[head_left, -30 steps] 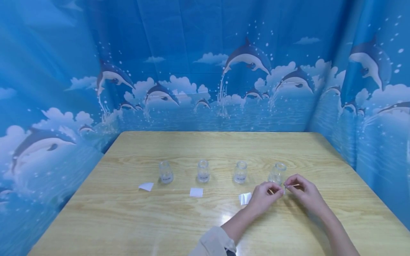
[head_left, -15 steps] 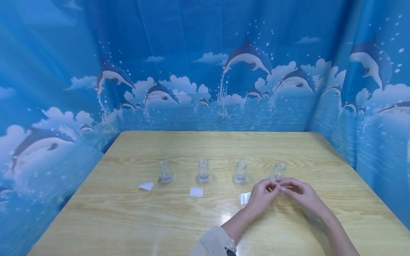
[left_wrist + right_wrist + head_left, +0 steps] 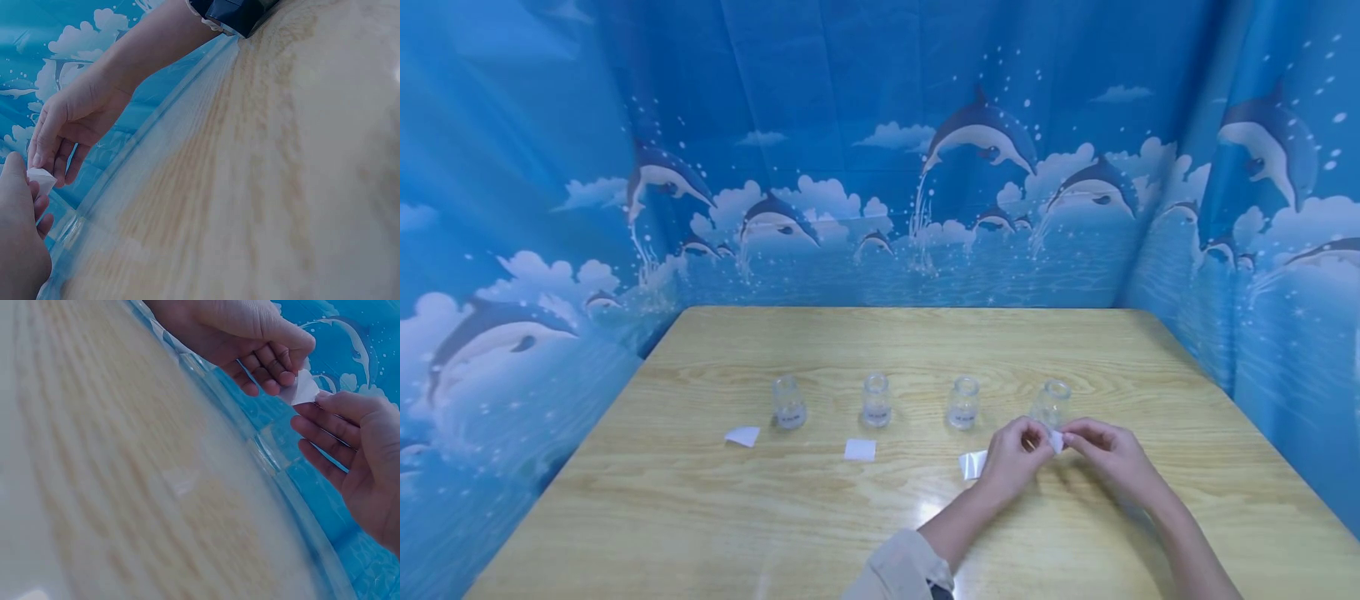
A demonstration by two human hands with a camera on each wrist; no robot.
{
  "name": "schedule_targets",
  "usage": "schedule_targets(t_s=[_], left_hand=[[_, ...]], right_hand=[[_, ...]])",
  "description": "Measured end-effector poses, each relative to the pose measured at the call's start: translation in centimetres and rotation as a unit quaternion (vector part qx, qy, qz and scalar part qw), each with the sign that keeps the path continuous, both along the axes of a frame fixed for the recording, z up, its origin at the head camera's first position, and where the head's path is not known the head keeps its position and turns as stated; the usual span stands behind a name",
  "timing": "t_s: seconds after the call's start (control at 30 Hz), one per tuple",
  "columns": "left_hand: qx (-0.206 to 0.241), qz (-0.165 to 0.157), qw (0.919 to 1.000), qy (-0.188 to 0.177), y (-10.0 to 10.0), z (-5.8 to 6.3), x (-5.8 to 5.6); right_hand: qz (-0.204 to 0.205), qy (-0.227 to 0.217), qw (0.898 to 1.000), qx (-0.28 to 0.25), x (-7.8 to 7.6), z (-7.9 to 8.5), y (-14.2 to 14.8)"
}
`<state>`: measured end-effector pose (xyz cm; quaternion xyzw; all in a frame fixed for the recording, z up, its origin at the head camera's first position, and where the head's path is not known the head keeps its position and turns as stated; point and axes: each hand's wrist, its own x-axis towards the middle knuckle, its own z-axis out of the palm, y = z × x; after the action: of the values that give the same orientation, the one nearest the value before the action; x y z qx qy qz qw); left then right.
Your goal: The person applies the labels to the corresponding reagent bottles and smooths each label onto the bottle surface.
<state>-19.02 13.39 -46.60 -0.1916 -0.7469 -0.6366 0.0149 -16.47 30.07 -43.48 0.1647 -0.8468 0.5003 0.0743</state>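
Note:
My left hand [image 3: 1017,454] and right hand [image 3: 1116,457] meet at the right part of the table. Between their fingertips is a small white piece of paper [image 3: 1056,442], pinched from both sides. The right wrist view shows this paper [image 3: 303,389] folded or bent, with my left thumb and fingers on one side and my right thumb and forefinger on the other. Just behind the hands stands a clear glass jar [image 3: 1051,400], its lower part hidden by them. Beside my left wrist lies a shiny whitish square [image 3: 972,464], partly covered.
Several clear glass jars stand in a row, including the left jar [image 3: 789,404], a second jar [image 3: 876,402] and a third jar [image 3: 962,404], with small dark print low down. White paper squares lie before them, at left [image 3: 742,437] and middle [image 3: 860,450].
My right hand moved left to meet the left hand, then drew slightly back right. The white paper now shows between the fingertips. Jars and the lying squares stay put.

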Motion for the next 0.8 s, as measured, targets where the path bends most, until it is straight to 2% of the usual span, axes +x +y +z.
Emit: schedule_targets(t_s=[0.2,0.5,0.7,0.8], left_hand=[[0.004,0.019,0.9998,-0.003,-0.01,-0.07,-0.13],[0.028,0.052,0.9981,-0.017,0.0,0.07,-0.23],[0.049,0.064,0.9963,-0.029,0.05,-0.03,-0.31],[0.055,0.064,0.9962,-0.021,-0.01,-0.03,-0.34]], right_hand=[[-0.025,0.012,1.0,-0.007,-0.21,-0.28,0.24],[-0.031,0.014,0.999,-0.018,-0.42,-0.47,0.56],[-0.043,0.01,0.999,-0.018,-0.44,-0.41,0.55],[-0.046,0.014,0.999,-0.014,-0.4,-0.39,0.58]])
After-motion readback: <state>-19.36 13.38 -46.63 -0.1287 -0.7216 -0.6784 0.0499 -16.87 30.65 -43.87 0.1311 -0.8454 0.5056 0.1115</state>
